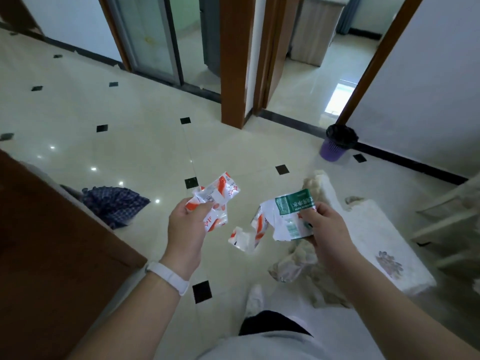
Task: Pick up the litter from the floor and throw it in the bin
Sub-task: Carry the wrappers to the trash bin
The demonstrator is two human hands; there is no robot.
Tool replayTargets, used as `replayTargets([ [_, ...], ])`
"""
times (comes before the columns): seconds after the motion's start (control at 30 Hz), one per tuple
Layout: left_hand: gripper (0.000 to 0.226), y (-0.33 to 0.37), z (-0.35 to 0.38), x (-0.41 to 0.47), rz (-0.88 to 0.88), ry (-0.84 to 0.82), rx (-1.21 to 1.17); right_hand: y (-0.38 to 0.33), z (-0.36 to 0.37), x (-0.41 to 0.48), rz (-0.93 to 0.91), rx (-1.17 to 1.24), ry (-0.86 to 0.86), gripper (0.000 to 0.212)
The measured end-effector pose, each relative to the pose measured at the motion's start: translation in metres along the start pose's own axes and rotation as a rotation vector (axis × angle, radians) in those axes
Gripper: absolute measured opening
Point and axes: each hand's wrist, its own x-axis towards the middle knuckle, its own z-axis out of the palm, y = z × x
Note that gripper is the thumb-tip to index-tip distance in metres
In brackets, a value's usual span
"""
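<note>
My left hand (185,224) grips a crumpled white and orange plastic wrapper (217,197), held at waist height. In my right hand (326,227) are a green and white bottle label (291,214) and more white and orange wrapper pieces (249,232) that dangle below it. The bin is a small purple basket (333,150) lined with a black bag. It stands on the floor at the far right, against the wall by a door frame, well ahead of both hands.
A brown wooden cabinet (52,242) fills the left side. A blue checked cloth (114,206) lies beside it. White foam blocks (376,237) and a crumpled plastic bag (293,263) sit on the floor at the right. Open tiled floor (233,152) leads to the bin.
</note>
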Motion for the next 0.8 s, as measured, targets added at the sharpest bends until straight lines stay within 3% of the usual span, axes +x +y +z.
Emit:
replayTargets([
  [0.13, 0.012, 0.004, 0.015, 0.059, -0.025, 0.004, 0.032, -0.009, 0.013, 0.058, -0.002, 0.027, 0.031, 0.008],
  [0.47, 0.014, 0.042, 0.083, 0.218, -0.083, 0.066, 0.161, -0.051, 0.068, 0.253, 0.099, 0.111, 0.012, 0.003],
  [0.63, 0.015, 0.071, 0.169, 0.288, -0.029, -0.046, 0.206, -0.106, 0.063, 0.334, 0.065, 0.154, 0.004, 0.018],
  [0.8, 0.015, 0.084, 0.238, 0.338, -0.059, -0.145, 0.211, -0.144, 0.039, 0.381, 0.044, 0.165, 0.079, 0.015],
])
